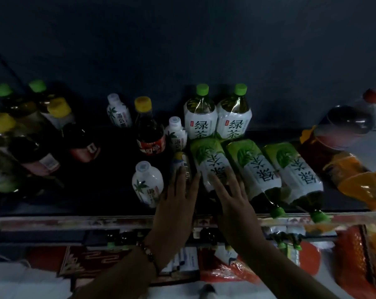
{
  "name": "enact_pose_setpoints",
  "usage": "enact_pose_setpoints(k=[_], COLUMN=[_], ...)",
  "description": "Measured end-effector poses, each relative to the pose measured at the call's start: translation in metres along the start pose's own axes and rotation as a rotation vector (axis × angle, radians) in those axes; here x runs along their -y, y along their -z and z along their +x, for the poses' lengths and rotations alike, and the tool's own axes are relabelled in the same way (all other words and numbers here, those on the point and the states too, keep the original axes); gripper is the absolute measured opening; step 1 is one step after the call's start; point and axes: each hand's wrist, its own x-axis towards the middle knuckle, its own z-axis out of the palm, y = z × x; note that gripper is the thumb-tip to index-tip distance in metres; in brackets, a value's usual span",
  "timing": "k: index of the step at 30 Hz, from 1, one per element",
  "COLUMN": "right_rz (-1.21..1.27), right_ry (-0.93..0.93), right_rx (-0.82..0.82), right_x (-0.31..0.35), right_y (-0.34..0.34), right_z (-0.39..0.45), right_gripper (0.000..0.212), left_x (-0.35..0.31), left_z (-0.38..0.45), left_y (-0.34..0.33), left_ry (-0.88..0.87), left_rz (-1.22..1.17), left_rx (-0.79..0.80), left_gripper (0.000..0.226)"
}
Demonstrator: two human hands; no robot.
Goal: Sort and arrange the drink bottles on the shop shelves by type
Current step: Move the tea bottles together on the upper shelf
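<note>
Bare shelf (pixel 109 169) left of palm bottles (pixel 147 183)

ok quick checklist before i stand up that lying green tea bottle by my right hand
1. Right hand on the leftmost lying green tea bottle: ok, fingers spread on it, no closed grip yet.
2. Left hand free: not ok, resting on a small lying bottle.
3. Matching upright green tea bottles behind: ok.
4. Standing room beside them: cannot tell.
5. Cap closed: cannot tell, hidden under the hand.
</note>
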Motion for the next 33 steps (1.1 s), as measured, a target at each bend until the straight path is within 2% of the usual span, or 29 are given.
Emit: enact_pose_setpoints(k=[4, 9, 12, 14, 17, 20, 24, 27, 30, 33], right_rz=[-0.017, 0.040, 0.018, 0.127, 0.284, 0.393, 0.357, 0.388, 0.452, 0.472], right_ry=[0.044, 0.089, 0.055, 0.041, -0.007, 0.023, 0.070, 0.066, 0.077, 0.078], right_rx=[0.086, 0.159, 0.193, 0.187, 0.167, 0.108, 0.045, -0.066, -0.116, -0.123], right_x=[-0.003, -0.009, -0.006, -0.001, 0.009, 0.021, 0.036, 0.043, 0.042, 0.040], right_y=[0.027, 0.076, 0.111, 0.132, 0.150, 0.152, 0.129, 0.110, 0.098, 0.096], right_z=[0.002, 0.015, 0.032, 0.045, 0.067, 0.093, 0.127, 0.135, 0.130, 0.127], right_gripper=[0.097, 0.092, 0.074, 0.059, 0.048, 0.044, 0.042, 0.039, 0.039, 0.043], left_x=[-0.008, 0.000, 0.001, 0.000, 0.000, 0.005, 0.014, 0.016, 0.017, 0.019], left_z=[0.001, -0.002, -0.009, -0.016, -0.028, -0.035, -0.028, -0.010, 0.015, 0.041], left_y=[-0.006, -0.004, -0.002, 0.008, 0.026, 0.039, 0.042, 0.044, 0.051, 0.057], left_ry=[0.101, 0.066, 0.046, 0.045, -0.006, -0.048, -0.117, -0.118, -0.154, -0.147], left_rz=[-0.081, -0.184, -0.261, -0.296, -0.306, -0.298, -0.275, -0.194, -0.187, -0.043], left_rx=[-0.067, -0.121, -0.140, -0.157, -0.188, -0.223, -0.252, -0.258, -0.231, -0.237], left_gripper=[0.101, 0.093, 0.085, 0.081, 0.081, 0.064, 0.045, 0.049, 0.057, 0.065])
